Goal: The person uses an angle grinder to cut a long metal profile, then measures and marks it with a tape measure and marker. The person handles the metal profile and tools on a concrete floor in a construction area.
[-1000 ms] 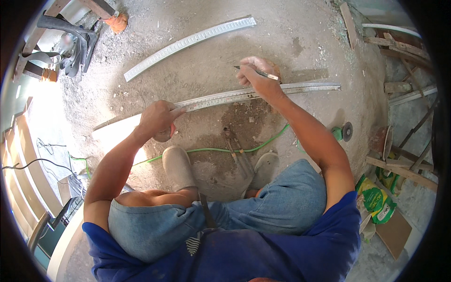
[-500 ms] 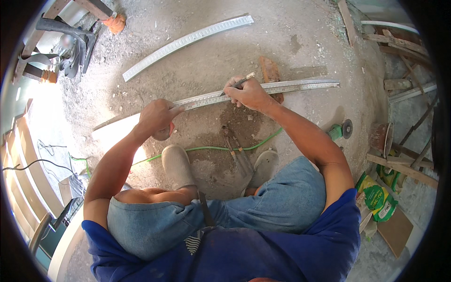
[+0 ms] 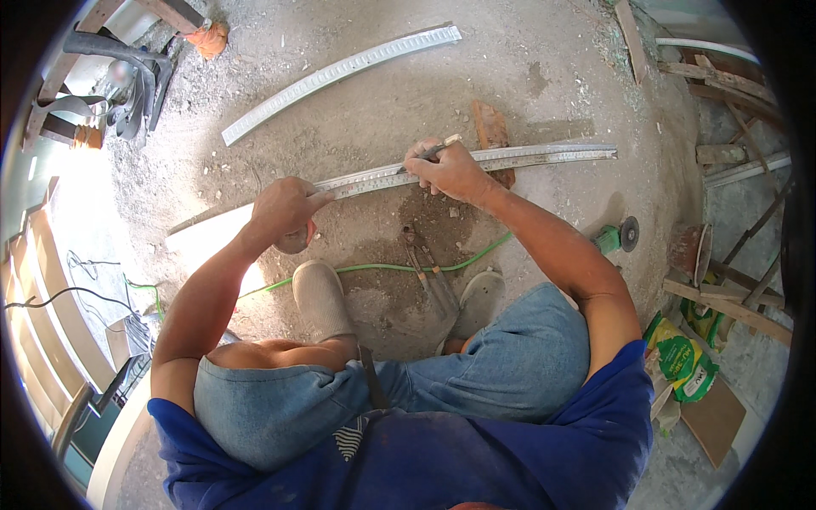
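A long, pale metal channel (image 3: 544, 156) lies across the floor in front of me. Along its near edge runs a marked tape blade. My left hand (image 3: 287, 206) is closed around a tape measure (image 3: 299, 238), whose reddish, rounded case shows below the palm; the index finger presses on the strip. My right hand (image 3: 444, 172) pinches a pencil-like marking tool (image 3: 438, 149), dark with a pale end. Its lower tip points down at the strip, near the blade's edge. The right fingers rest on or just above the metal.
A second metal channel (image 3: 340, 78) lies farther off. A wooden piece (image 3: 490, 127) sits under the measured one. Between my feet are long-handled cutters (image 3: 429, 272) and a green cord (image 3: 374, 267). An angle grinder (image 3: 616, 236) lies right, near scrap wood (image 3: 731, 308) and a green-yellow bag (image 3: 684, 361).
Almost nothing differs. Both hands keep their places on the strip, and the view has shifted very slightly.
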